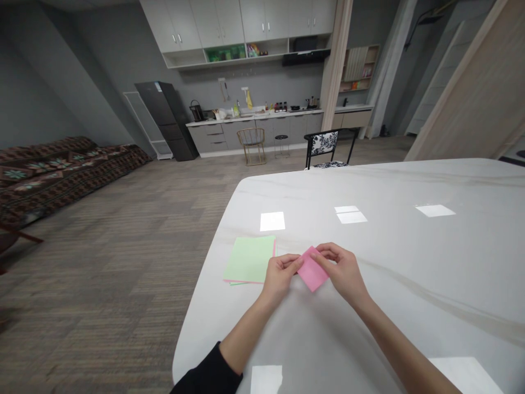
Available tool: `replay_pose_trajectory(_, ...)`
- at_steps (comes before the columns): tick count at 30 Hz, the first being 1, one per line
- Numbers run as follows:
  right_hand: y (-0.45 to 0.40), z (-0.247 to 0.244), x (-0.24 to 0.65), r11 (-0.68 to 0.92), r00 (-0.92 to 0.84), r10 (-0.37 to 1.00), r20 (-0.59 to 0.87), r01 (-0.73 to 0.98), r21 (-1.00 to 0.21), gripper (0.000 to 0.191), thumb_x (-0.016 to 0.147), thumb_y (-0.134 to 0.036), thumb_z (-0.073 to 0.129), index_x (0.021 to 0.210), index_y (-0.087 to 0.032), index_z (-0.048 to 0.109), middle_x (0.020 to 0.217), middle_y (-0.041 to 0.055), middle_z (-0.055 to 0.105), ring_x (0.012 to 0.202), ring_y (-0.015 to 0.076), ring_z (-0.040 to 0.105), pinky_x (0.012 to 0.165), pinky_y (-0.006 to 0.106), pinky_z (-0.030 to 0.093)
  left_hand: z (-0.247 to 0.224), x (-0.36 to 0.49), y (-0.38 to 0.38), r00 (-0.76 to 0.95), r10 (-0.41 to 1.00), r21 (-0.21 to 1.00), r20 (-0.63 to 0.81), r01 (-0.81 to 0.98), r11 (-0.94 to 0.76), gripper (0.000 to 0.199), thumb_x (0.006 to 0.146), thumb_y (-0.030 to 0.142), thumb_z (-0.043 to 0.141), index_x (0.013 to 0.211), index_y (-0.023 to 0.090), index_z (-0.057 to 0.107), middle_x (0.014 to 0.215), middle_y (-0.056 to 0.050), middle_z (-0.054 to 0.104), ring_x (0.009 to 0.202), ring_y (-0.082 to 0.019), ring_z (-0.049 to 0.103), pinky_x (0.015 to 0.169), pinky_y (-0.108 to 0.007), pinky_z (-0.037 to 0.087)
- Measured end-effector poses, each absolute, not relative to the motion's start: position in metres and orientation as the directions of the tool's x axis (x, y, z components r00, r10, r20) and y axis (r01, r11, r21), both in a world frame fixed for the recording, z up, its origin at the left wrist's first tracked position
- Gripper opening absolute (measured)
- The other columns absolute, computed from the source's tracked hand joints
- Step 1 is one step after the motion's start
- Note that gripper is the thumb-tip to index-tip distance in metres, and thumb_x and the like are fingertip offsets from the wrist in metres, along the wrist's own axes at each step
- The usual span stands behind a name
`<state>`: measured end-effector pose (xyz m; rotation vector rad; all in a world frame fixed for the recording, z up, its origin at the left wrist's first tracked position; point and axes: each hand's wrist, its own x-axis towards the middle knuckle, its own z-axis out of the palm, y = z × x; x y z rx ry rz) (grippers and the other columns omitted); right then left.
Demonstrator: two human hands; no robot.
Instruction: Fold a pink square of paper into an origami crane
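A small folded square of pink paper [313, 275] is held just above the white table, turned so that one corner points toward me. My left hand [282, 274] pinches its left corner between thumb and fingers. On the upper right edge, my right hand [339, 268] is closed, its thumb lying on the front face and its fingers behind. The fingertips behind the paper are hidden. Left of my left hand lies a stack of coloured paper sheets [250, 259], light green on top with pink edges showing beneath.
The white marbled table [410, 246] has rounded corners and bright light reflections. Beyond its far edge stands a black-framed chair [324, 145] with a patterned back. A gold wire chair [252, 143] and a round stool [281, 139] are near the kitchen counter. A patterned sofa [53, 169] is at left.
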<state>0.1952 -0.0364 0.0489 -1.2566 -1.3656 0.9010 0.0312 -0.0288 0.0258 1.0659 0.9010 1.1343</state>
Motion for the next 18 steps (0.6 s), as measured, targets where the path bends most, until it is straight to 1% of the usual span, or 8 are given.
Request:
replay_pose_trajectory(2, -0.0362, 0.0505, 0.1952, 0.191, 0.063, 0.976, 0.209, 0.22, -0.957, 0.032, 0.079, -0.05, 0.065, 0.079, -0.018, 0.068, 0.077, 0.0061, 0.071, 0.075, 0.0222, 0.065, 0.072, 0.034, 0.051, 0.0256, 0.0312, -0.0287, 0.2, 0.979, 0.964, -0.033, -0.251, 0.083, 0.032, 0.074, 0.039, 0.074, 0.089, 0.011, 0.076, 0.081, -0.009, 0.075, 0.075, -0.02, 0.066, 0.074, -0.032, 0.05)
replay_pose_trajectory(4, -0.0362, 0.0518, 0.1948, 0.198, 0.062, 0.974, 0.216, 0.221, -0.955, 0.031, 0.079, -0.05, 0.065, 0.076, -0.019, 0.069, 0.077, 0.0052, 0.071, 0.076, 0.0217, 0.065, 0.074, 0.034, 0.051, 0.0253, 0.0312, -0.0285, 0.196, 0.98, 0.964, -0.034, -0.252, 0.084, 0.031, 0.073, 0.039, 0.074, 0.088, 0.012, 0.076, 0.081, -0.009, 0.075, 0.075, -0.021, 0.066, 0.074, -0.032, 0.051)
replay_pose_trajectory(10, -0.0374, 0.0521, 0.1943, 0.183, 0.058, 0.979, 0.197, 0.19, -0.965, 0.027, 0.079, -0.045, 0.067, 0.076, -0.019, 0.069, 0.075, 0.0044, 0.07, 0.074, 0.0208, 0.063, 0.071, 0.032, 0.049, 0.0242, 0.0311, -0.028, 0.194, 0.981, 0.964, -0.025, -0.255, 0.075, 0.029, 0.074, 0.037, 0.074, 0.087, 0.012, 0.077, 0.081, -0.009, 0.075, 0.074, -0.02, 0.066, 0.074, -0.032, 0.051)
replay_pose_trajectory(12, -0.038, 0.0518, 0.1948, 0.161, 0.039, 0.985, 0.169, 0.157, -0.974, 0.025, 0.078, -0.043, 0.068, 0.078, -0.018, 0.069, 0.075, 0.0042, 0.069, 0.072, 0.0204, 0.062, 0.067, 0.031, 0.048, 0.0245, 0.031, -0.028, 0.177, 0.984, 0.964, -0.016, -0.259, 0.062, 0.028, 0.074, 0.037, 0.074, 0.086, 0.011, 0.077, 0.081, -0.009, 0.075, 0.074, -0.02, 0.065, 0.073, -0.031, 0.05)
replay_pose_trajectory(14, -0.0381, 0.0517, 0.1956, 0.127, -0.017, 0.992, 0.126, 0.124, -0.984, 0.022, 0.078, -0.04, 0.068, 0.08, -0.018, 0.068, 0.075, 0.0039, 0.069, 0.071, 0.02, 0.061, 0.063, 0.029, 0.046, 0.0254, 0.0308, -0.0281, 0.148, 0.989, 0.963, -0.007, -0.266, 0.047, 0.027, 0.075, 0.036, 0.073, 0.087, 0.012, 0.076, 0.081, -0.008, 0.075, 0.074, -0.019, 0.065, 0.073, -0.031, 0.05)
replay_pose_trajectory(16, -0.0376, 0.0518, 0.1965, 0.093, -0.075, 0.993, 0.086, 0.098, -0.991, 0.02, 0.078, -0.037, 0.068, 0.08, -0.018, 0.068, 0.076, 0.0038, 0.069, 0.071, 0.0198, 0.061, 0.063, 0.029, 0.045, 0.0266, 0.0307, -0.0283, 0.126, 0.992, 0.962, -0.004, -0.27, 0.038, 0.028, 0.075, 0.037, 0.073, 0.087, 0.012, 0.076, 0.082, -0.008, 0.074, 0.074, -0.019, 0.065, 0.073, -0.031, 0.05)
replay_pose_trajectory(18, -0.0366, 0.0521, 0.1975, 0.066, -0.077, 0.995, 0.061, 0.068, -0.996, 0.019, 0.077, -0.037, 0.068, 0.077, -0.017, 0.068, 0.075, 0.0036, 0.068, 0.071, 0.0195, 0.06, 0.063, 0.028, 0.045, 0.0273, 0.0307, -0.0287, 0.125, 0.992, 0.962, -0.006, -0.269, 0.04, 0.028, 0.075, 0.037, 0.073, 0.087, 0.012, 0.076, 0.081, -0.008, 0.074, 0.074, -0.019, 0.065, 0.073, -0.031, 0.05)
